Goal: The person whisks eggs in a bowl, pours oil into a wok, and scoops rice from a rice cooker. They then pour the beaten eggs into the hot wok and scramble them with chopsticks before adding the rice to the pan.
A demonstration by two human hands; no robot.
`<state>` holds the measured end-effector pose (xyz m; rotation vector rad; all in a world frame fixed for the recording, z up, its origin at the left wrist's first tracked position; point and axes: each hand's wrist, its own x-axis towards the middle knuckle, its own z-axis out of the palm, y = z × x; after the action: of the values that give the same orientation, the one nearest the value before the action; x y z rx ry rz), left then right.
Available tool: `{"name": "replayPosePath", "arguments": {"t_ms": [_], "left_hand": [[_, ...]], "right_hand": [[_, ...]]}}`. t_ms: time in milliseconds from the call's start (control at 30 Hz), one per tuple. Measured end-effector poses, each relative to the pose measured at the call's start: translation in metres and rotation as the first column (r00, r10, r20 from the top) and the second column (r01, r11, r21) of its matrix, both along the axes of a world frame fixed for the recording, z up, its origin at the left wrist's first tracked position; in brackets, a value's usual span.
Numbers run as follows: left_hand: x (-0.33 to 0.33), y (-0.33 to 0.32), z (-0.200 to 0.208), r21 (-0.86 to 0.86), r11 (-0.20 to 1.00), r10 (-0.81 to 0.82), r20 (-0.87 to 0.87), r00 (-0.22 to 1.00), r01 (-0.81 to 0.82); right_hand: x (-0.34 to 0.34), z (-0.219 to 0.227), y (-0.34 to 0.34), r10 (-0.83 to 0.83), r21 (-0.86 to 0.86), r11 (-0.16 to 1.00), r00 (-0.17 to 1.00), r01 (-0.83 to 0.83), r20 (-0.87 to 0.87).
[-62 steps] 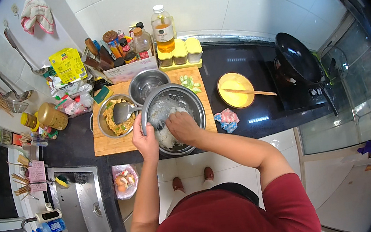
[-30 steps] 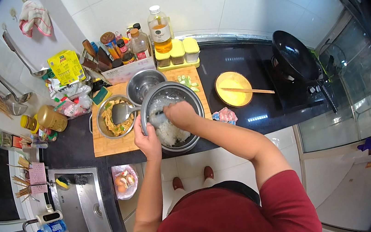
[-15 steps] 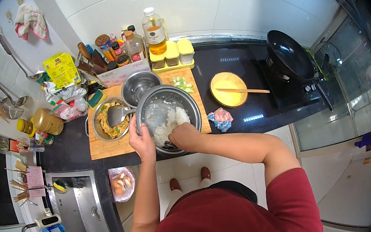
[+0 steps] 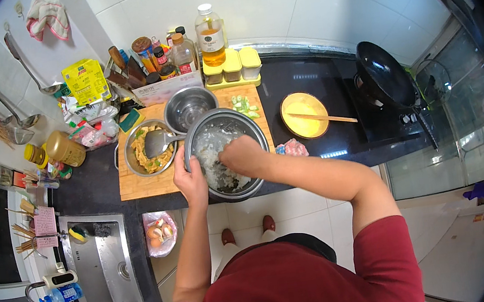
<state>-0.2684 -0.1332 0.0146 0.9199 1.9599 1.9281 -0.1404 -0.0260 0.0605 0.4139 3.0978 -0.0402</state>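
Note:
My left hand (image 4: 191, 179) grips the left rim of a grey inner pot (image 4: 260, 138), thumb on the near side and fingers round the outside wall. The pot leans toward me over the front edge of a wooden cutting board (image 4: 147, 190). White rice (image 4: 212, 162) lies inside it, with dark patches at the bottom. My right hand (image 4: 242, 154) is down in the pot, its fingers curled and closed over the rice; whatever they hold is hidden beneath the hand. Left of the pot, a metal spatula (image 4: 158, 142) rests in a steel bowl (image 4: 130, 158) of brownish food pieces.
Behind the pot stand an empty steel bowl (image 4: 190, 106) and chopped green pieces (image 4: 244, 107). To the right are a bowl of yellow liquid (image 4: 300, 107) with chopsticks (image 4: 328, 118), a pink-and-blue cloth-like bundle (image 4: 292, 148) and a black wok (image 4: 387, 76). A sink (image 4: 114, 287) lies front left.
My right hand has lifted slightly toward the middle of the pot, and the rice clump beside it no longer shows. My left hand keeps its hold on the rim. The whole view has shifted slightly.

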Motion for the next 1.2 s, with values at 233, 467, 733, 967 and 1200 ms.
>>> {"name": "replayPosePath", "arguments": {"t_ms": [233,467,733,967,1200], "left_hand": [[0.002,-0.002,-0.003,0.02,1.0,-0.016,0.002,1.0,0.016],[0.003,-0.011,-0.004,0.094,0.995,-0.037,0.115,0.993,0.026],[0.001,-0.021,-0.019,0.144,0.989,-0.021,0.043,0.999,0.015],[0.002,-0.028,-0.02,0.136,0.99,0.018,0.109,0.994,-0.033],[0.007,-0.028,-0.024,0.099,0.991,0.079,0.065,0.995,-0.085]], "right_hand": [[-0.003,-0.027,-0.026,-0.008,-0.172,0.985,0.998,0.018,0.059],[-0.008,0.012,-0.025,-0.148,-0.193,0.972,0.987,0.133,-0.064],[-0.001,-0.028,-0.034,-0.008,-0.199,0.98,1.0,0.002,-0.03],[-0.021,-0.007,-0.034,-0.341,-0.374,0.89,0.926,0.262,-0.162],[-0.003,-0.006,-0.042,-0.123,-0.274,0.958,0.985,0.086,-0.119]]}}
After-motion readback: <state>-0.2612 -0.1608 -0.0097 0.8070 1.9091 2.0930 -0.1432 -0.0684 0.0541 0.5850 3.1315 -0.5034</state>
